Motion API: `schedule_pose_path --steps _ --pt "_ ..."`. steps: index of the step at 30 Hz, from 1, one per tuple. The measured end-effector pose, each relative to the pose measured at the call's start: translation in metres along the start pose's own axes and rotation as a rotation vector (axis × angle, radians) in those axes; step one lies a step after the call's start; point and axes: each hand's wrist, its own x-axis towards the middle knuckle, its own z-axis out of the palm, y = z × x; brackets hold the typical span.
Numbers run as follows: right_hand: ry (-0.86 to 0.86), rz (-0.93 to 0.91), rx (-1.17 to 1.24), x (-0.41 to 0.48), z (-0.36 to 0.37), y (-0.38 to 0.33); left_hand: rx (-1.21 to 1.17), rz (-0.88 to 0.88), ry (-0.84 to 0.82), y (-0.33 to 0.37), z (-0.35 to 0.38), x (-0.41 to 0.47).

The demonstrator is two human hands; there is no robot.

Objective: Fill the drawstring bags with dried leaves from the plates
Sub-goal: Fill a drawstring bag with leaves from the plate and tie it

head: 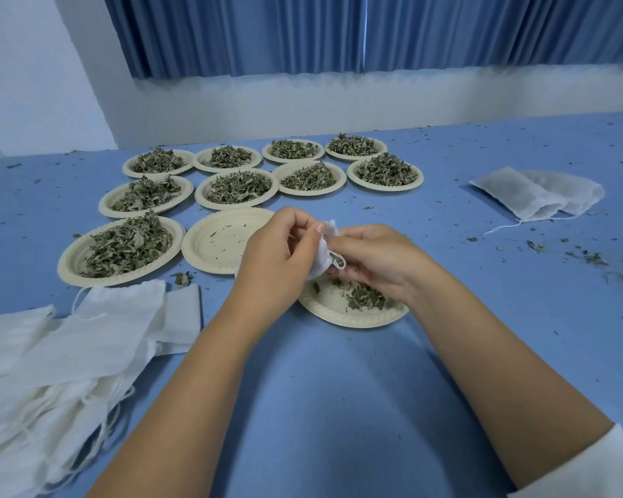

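Single head-worn view, forward and down, close over the blue table (339, 389).

I have open table (339, 389) close in front and rightward. Heaped plates (69, 264) block the far left, a pile of empty bags (69, 354) crowds the near left, and two more bags (540, 192) sit far right.

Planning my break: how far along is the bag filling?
Done: seemingly filled bags lie at right, and one emptied plate sits by the hands. In hand: the left hand and right hand hold a bag above a nearly bare plate. Left: nine heaped plates and a pile of empty bags.
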Motion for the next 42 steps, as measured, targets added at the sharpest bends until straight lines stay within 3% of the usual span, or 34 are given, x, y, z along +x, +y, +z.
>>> schedule_pose_path --steps 6,16,20,27,34,42 --pt "0.003 -0.037 -0.055 0.002 0.003 0.003 0.148 0.094 -0.024 0.003 0.001 -0.001" --pt "0.187 -0.077 -0.458 0.006 0.013 0.009 0.25 0.159 -0.141 0.008 0.012 -0.006" --pt "0.209 -0.16 -0.469 0.003 0.012 0.007 0.25 0.1 -0.035 0.004 0.01 -0.004" --pt "0.0 -0.111 -0.147 -0.003 -0.003 -0.005 0.225 0.04 0.125 -0.003 0.002 0.002" --pt "0.205 -0.121 -0.323 -0.007 -0.012 -0.012 0.18 0.0 0.223 -0.008 -0.002 0.006" --pt "0.084 -0.026 -0.447 -0.013 -0.009 -0.015 0.146 -0.015 0.267 -0.008 -0.003 0.007"
